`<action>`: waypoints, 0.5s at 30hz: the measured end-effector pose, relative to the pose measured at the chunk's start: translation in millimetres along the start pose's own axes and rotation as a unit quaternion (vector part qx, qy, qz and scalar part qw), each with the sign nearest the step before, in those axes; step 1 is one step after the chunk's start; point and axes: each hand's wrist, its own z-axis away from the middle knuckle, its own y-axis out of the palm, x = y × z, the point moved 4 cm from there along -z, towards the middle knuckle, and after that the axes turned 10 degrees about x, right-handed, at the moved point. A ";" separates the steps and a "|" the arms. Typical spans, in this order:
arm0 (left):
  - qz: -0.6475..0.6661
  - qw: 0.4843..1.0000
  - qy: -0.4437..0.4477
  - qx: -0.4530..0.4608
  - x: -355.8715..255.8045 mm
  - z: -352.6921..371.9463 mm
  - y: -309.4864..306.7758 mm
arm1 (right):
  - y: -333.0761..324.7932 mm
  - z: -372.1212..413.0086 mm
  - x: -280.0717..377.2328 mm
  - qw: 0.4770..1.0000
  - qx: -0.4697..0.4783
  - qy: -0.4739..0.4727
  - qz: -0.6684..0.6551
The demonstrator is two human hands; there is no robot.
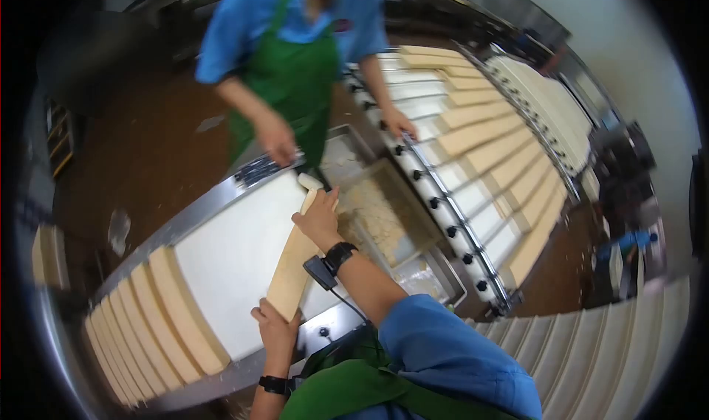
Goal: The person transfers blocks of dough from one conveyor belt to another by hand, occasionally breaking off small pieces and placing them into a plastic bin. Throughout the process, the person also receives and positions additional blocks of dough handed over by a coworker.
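Observation:
A long, flat, pale-yellow dough-like strip [291, 269] is stretched between my two hands over the white belt surface [229, 250]. My left hand [277, 328] grips its near end, fingers wrapped round the edge. My right hand [321, 217] holds the strip close to its far end, thumb on one side and fingers on the other. A small pale piece [310, 182] shows just beyond that end. To the left, several similar strips [185, 313] stand side by side in a row on the same surface.
Across from me stands a person in a green apron [288, 88], one hand [275, 139] above the belt's far end, the other at the rail. Trays with pale scraps [388, 213] sit between this belt and a second conveyor bearing several strips [487, 114]. Ridged white material [591, 353] lies lower right.

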 end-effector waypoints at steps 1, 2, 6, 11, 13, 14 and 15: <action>-0.007 1.000 0.023 0.014 -18.1 -2.2 6.1 | -23.0 4.4 -17.4 0.997 -0.020 0.014 -0.076; -0.015 0.998 0.062 -0.025 -37.6 -1.6 7.9 | -46.5 10.7 -39.1 0.988 -0.019 0.035 -0.151; 0.001 0.980 0.194 -0.035 -114.7 -7.0 41.8 | -154.5 49.1 -146.3 0.961 -0.184 0.080 -0.191; -0.025 0.908 0.419 -0.014 -221.6 9.8 92.2 | -278.3 105.7 -318.3 0.925 -0.297 0.179 -0.155; -0.033 0.794 0.606 0.014 -259.2 29.5 112.7 | -318.4 132.5 -362.7 0.916 -0.247 0.271 -0.161; -0.036 0.793 0.608 0.014 -272.7 31.3 120.9 | -334.7 138.7 -384.9 0.916 -0.248 0.270 -0.164; -0.036 0.750 0.652 0.105 -286.2 38.1 133.3 | -344.9 141.1 -406.0 0.931 -0.179 0.298 -0.112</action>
